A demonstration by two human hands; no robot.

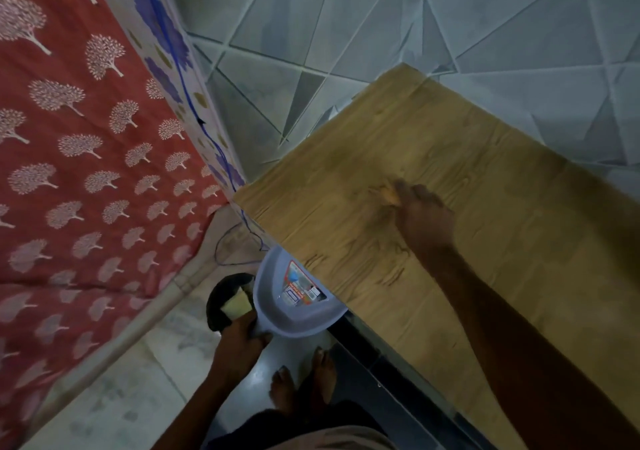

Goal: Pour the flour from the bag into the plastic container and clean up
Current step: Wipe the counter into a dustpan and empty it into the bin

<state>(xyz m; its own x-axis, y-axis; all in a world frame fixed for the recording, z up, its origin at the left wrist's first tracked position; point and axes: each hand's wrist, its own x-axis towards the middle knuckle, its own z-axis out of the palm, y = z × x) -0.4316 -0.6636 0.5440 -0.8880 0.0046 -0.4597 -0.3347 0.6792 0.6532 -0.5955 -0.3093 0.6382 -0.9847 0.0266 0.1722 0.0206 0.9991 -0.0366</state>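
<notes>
My left hand [239,340] grips the handle of a pale blue plastic dustpan [294,311] with a red label. I hold it just below the near left edge of the wood-grain table [519,241]. My right hand [424,214] lies palm down on the tabletop, blurred by motion. A small tan patch [388,196] sits at its fingertips, and I cannot tell whether the hand holds it. No flour bag or plastic container is in view.
A black round object with a yellow block [230,302] sits on the floor beside the dustpan. A red patterned cloth [86,172] hangs at the left, with a blue cable [221,158] along its edge. My bare feet [304,384] stand by the table's dark base. Grey tiles cover the wall.
</notes>
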